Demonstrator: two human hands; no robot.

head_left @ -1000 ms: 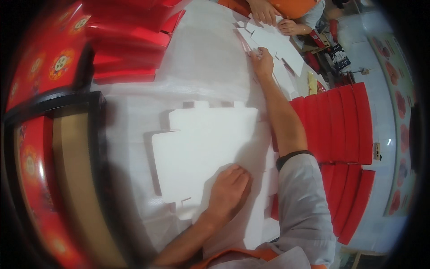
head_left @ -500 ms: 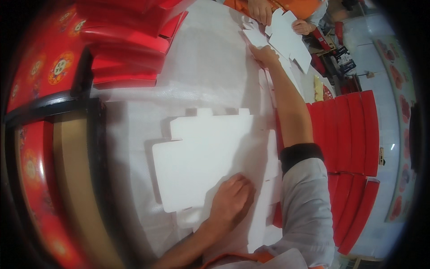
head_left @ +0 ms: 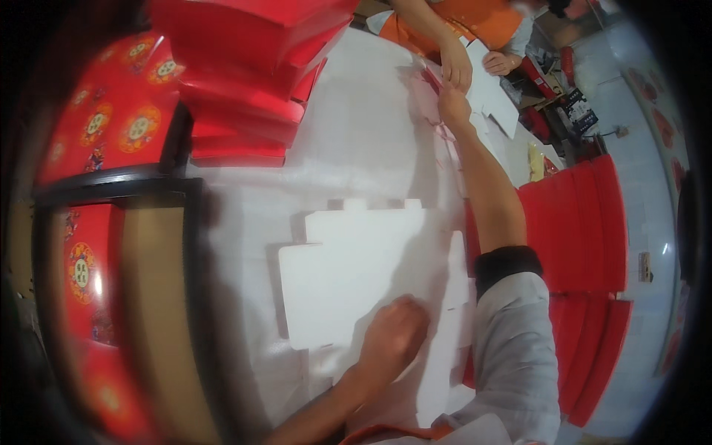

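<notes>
A white flat box blank (head_left: pixel 341 274) with cut tabs lies on the pale table covering. My left hand (head_left: pixel 397 334) rests over its near right part with fingers curled in; whatever may be under them is hidden. My right arm stretches far forward, and my right hand (head_left: pixel 455 110) is at the far edge of a row of overlapping white blanks (head_left: pixel 449 297). Its fingertips meet a co-worker's hand (head_left: pixel 456 65), so their grip cannot be made out. Another white blank (head_left: pixel 489 89) lies before the co-worker, whose other hand (head_left: pixel 502 63) touches it.
Red folded boxes (head_left: pixel 245 96) are piled at the far left. Beside me on the left stands a black-framed rack (head_left: pixel 194 259) with patterned red boxes (head_left: pixel 81 267). Rows of red boxes (head_left: pixel 571 230) stand right of my arm, near a white wall (head_left: pixel 649 222).
The view has shifted, so the table appears farther right. The co-worker's hand has come down to my right hand, and white pieces there have gone from sight. My left hand stays on the blank.
</notes>
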